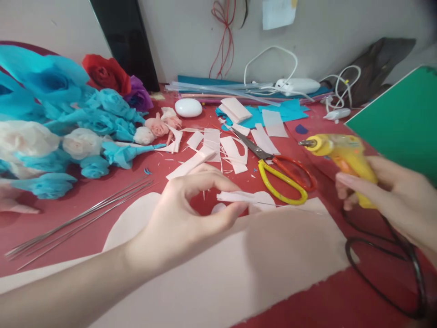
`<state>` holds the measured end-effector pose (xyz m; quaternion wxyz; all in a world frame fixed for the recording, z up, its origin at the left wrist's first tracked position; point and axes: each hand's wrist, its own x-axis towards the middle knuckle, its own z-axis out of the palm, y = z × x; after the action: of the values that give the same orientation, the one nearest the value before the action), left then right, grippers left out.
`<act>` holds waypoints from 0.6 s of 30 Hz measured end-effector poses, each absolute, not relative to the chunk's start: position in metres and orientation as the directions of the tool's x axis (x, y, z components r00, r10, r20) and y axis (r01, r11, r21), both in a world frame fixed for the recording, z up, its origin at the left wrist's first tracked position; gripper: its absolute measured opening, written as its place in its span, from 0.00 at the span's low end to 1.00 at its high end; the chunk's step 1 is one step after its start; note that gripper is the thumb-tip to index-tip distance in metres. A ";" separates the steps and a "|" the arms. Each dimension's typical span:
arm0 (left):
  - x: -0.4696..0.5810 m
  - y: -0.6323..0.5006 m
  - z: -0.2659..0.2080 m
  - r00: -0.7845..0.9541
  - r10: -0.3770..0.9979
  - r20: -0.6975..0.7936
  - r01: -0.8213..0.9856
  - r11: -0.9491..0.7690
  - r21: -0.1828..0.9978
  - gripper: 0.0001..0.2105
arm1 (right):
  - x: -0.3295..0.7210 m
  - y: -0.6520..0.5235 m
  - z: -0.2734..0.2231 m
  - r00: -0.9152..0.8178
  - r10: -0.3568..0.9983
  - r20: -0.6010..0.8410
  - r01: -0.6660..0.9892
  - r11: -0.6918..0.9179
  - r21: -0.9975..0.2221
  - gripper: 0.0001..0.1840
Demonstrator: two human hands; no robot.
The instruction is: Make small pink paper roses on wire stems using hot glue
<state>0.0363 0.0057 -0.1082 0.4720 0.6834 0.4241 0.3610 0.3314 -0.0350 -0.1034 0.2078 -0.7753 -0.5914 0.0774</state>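
Between thumb and fingers, my left hand (pixel 198 209) pinches a small rolled piece of pale pink crepe paper (pixel 235 197) on a thin wire (pixel 293 208) that points right. My right hand (pixel 385 191) is wrapped round a yellow hot glue gun (pixel 344 150), its nozzle pointing left and apart from the paper. A black cord (pixel 351 259) hangs from the gun's handle. Under my left hand lies a large sheet of pale pink crepe paper (pixel 211 273). Just beyond the hands rest scissors (pixel 273 166) with one yellow and one red handle, blades apart.
Blue, white and red paper flowers (pixel 109 114) crowd the left. Several loose wires (pixel 88 218) lie nearer. Paper scraps (pixel 211 143) and a white oval object (pixel 188 108) sit mid-table. Glue sticks (pixel 225 90) and a white power strip (pixel 297 86) line the wall. A green board (pixel 403 118) leans at right.
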 end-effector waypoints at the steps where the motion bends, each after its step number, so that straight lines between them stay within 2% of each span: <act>1: 0.037 0.006 -0.108 0.368 0.926 0.086 0.249 -0.187 0.950 0.02 | 0.339 -0.029 -0.106 0.315 0.947 0.061 0.872 -0.264 -0.412 0.26; 3: 0.038 0.007 -0.108 0.362 0.931 0.052 0.278 -0.161 0.947 0.02 | 0.353 -0.019 -0.113 0.397 0.918 0.002 0.868 -0.375 -0.326 0.24; 5: 0.038 0.008 -0.108 0.372 0.928 -0.005 0.311 -0.119 0.943 0.03 | 0.362 -0.013 -0.118 0.474 0.880 0.004 0.864 -0.465 -0.194 0.22; 7: 0.038 0.007 -0.108 0.392 0.919 -0.044 0.329 -0.095 0.940 0.03 | 0.365 -0.011 -0.118 0.508 0.860 0.049 0.860 -0.503 -0.090 0.21; 9: 0.038 0.006 -0.108 0.411 0.911 -0.045 0.320 -0.098 0.942 0.03 | 0.357 -0.013 -0.112 0.462 0.873 0.157 0.886 -0.461 -0.049 0.21; 11: 0.038 0.005 -0.108 0.414 0.910 -0.036 0.305 -0.101 0.947 0.03 | 0.338 -0.019 -0.100 0.323 0.896 0.304 0.945 -0.321 -0.058 0.22; 13: 0.039 0.005 -0.107 0.417 0.909 -0.021 0.293 -0.113 0.950 0.03 | 0.310 -0.028 -0.085 0.139 0.899 0.416 0.989 -0.108 -0.097 0.22; 15: 0.039 0.005 -0.107 0.430 0.903 0.010 0.273 -0.140 0.952 0.03 | 0.279 -0.037 -0.073 -0.062 0.898 0.436 0.979 0.139 -0.147 0.15; 17: 0.038 0.005 -0.107 0.446 0.894 0.052 0.251 -0.180 0.951 0.03 | 0.251 -0.041 -0.067 -0.317 0.847 0.426 0.868 0.441 -0.230 0.09; 18: 0.037 0.005 -0.107 0.452 0.890 0.068 0.240 -0.195 0.951 0.03 | 0.240 -0.041 -0.066 -0.365 0.834 0.413 0.836 0.489 -0.250 0.09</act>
<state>0.0371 0.0054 -0.1067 0.4887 0.6979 0.4048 0.3321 0.2399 -0.0406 -0.0658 0.2491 -0.5054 -0.8261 -0.0013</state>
